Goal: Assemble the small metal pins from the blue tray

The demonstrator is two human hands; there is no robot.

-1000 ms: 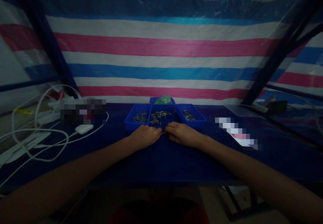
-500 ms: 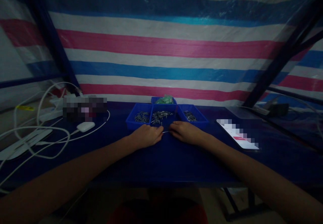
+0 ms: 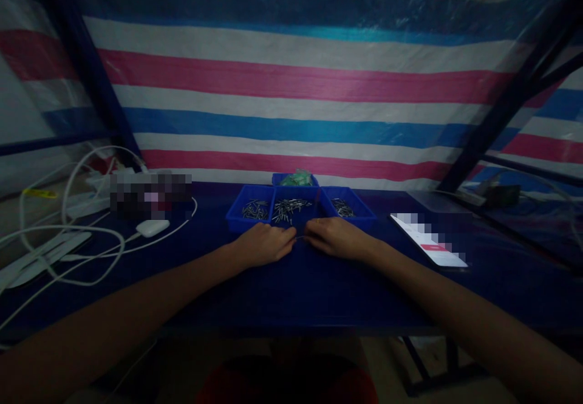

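The left hand (image 3: 272,243) and right hand (image 3: 334,237) are pinching a thin piece (image 3: 299,237) between them above the bench (image 3: 291,294).

Left hand (image 3: 273,244), right hand (image 3: 334,237) bare; forearms (image 3: 195,276) slender, bare. Near: dark red patch (image 3: 348,386), possibly clothing; too dim.

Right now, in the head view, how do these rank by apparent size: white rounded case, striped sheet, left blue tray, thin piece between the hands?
1. Striped sheet
2. Left blue tray
3. White rounded case
4. Thin piece, only a sliver visible
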